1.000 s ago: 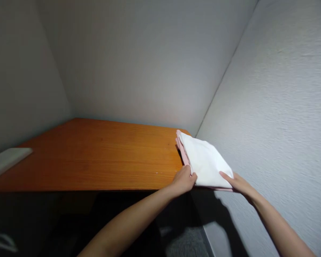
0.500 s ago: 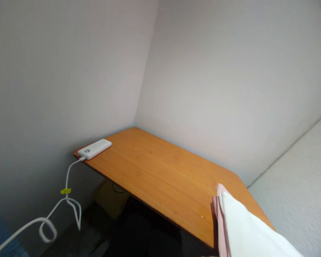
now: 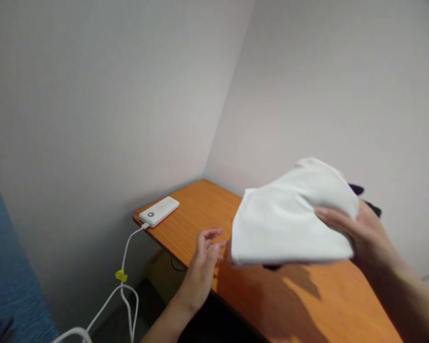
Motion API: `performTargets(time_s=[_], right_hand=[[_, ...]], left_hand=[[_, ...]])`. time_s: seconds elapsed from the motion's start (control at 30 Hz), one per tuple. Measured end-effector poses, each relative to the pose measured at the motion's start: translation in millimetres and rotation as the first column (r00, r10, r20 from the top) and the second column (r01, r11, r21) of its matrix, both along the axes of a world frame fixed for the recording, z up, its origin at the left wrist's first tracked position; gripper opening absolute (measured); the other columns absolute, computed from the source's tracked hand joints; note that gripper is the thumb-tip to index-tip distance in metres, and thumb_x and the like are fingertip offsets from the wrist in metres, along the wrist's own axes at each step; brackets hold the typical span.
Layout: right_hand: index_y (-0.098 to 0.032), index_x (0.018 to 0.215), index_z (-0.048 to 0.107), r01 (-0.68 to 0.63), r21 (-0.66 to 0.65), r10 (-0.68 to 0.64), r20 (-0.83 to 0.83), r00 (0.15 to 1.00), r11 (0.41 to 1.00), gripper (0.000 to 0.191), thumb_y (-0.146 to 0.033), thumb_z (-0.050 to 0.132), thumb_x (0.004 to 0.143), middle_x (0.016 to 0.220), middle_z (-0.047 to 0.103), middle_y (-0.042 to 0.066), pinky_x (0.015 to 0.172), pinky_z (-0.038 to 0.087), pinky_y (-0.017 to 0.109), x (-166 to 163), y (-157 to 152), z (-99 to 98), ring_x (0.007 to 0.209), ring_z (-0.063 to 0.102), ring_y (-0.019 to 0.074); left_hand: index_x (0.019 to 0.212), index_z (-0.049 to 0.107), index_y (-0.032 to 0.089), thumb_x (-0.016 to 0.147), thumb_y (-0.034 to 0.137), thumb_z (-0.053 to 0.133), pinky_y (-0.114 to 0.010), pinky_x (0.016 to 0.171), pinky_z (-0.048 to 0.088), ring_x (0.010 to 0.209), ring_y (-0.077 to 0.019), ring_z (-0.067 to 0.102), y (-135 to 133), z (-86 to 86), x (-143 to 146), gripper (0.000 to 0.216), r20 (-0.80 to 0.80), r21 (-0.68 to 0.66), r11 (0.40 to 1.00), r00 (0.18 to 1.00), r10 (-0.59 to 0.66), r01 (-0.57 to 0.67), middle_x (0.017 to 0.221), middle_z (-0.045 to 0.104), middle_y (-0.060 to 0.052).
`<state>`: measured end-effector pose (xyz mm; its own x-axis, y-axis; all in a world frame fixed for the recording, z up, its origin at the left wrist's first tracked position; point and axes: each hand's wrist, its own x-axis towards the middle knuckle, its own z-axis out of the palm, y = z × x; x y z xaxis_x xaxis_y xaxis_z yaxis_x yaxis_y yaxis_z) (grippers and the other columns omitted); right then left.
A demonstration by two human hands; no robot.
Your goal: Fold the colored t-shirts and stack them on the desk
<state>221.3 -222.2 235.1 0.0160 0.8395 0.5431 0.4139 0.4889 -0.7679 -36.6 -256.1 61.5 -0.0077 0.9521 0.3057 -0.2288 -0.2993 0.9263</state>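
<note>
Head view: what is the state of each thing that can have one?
Cloth, folded, held above the table.
Right hand, shut on cloth.
Left hand, open, empty.
Power bank, lying flat, cable plugged in.
Cable, hanging off the table edge.

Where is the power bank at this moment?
In the head view, the power bank lies left of centre on the table's left end by the wall, beyond the left hand, its cable hanging down.

Bare left grip (image 3: 202, 266); bare right grip (image 3: 365, 234)
</note>
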Motion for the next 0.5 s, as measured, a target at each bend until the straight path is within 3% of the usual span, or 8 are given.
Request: performTargets(time_s=[0.1,0.2,0.27,0.37,0.5], right_hand=[[-0.024,0.107,0.056,-0.100,0.250,0.080,0.087,0.993,0.963,0.050,-0.038,0.077,0.064,0.091,0.061,0.001,0.067,0.049,0.031,-57.7,89.5,24.4,0.076,0.057,0.0184],[-0.018,0.105,0.052,-0.002,0.349,-0.104,0.285,0.953,0.937,0.051,-0.044,0.072,0.066,0.094,0.060,0.005,0.073,0.046,0.034,-108.0,177.1,14.8,0.083,0.056,0.0227],[-0.017,0.097,0.054,-0.023,0.235,-0.107,0.527,0.843,0.972,0.043,-0.048,0.069,0.071,0.090,0.061,0.008,0.072,0.044,0.032,-136.1,223.7,-9.8,0.082,0.057,0.0244],[-0.018,0.081,0.059,-0.024,-0.038,0.044,0.742,0.669,0.999,0.032,-0.049,0.063,0.081,0.083,0.065,0.008,0.070,0.041,0.027,-160.9,267.7,-57.2,0.080,0.059,0.0213],[-0.017,0.075,0.063,0.089,-0.124,0.028,0.719,0.694,0.988,0.025,-0.039,0.060,0.086,0.082,0.068,0.008,0.070,0.039,0.025,-160.9,292.8,-110.3,0.082,0.060,0.0196]], left_hand=[[0.121,0.040,0.024,0.096,0.039,0.041,-0.039,0.099,0.044,0.118,-0.0198,0.055,42.6,-25.1,-35.7,0.030,-0.237,0.086,0.952,0.922,0.306,-0.293,0.136,0.047,-0.011],[0.120,0.044,0.021,0.094,0.031,0.041,-0.043,0.104,0.042,0.118,-0.0213,0.055,70.4,-50.6,-51.9,0.028,-0.507,0.182,0.900,0.747,0.430,-0.395,0.127,0.056,-0.012],[0.119,0.048,0.019,0.093,0.028,0.041,-0.045,0.105,0.041,0.121,-0.0231,0.054,77.0,-59.8,-52.5,0.028,-0.652,0.243,0.873,0.595,0.470,-0.423,0.127,0.057,-0.012],[0.116,0.054,0.017,0.092,0.027,0.042,-0.048,0.108,0.038,0.126,-0.0259,0.050,75.6,-62.5,-46.3,0.029,-0.790,0.311,0.853,0.386,0.477,-0.420,0.133,0.055,-0.013],[0.112,0.060,0.016,0.093,0.031,0.043,-0.048,0.108,0.039,0.125,-0.0271,0.051,72.7,-60.0,-42.7,0.030,-0.860,0.320,0.872,0.273,0.431,-0.370,0.132,0.056,-0.013]])
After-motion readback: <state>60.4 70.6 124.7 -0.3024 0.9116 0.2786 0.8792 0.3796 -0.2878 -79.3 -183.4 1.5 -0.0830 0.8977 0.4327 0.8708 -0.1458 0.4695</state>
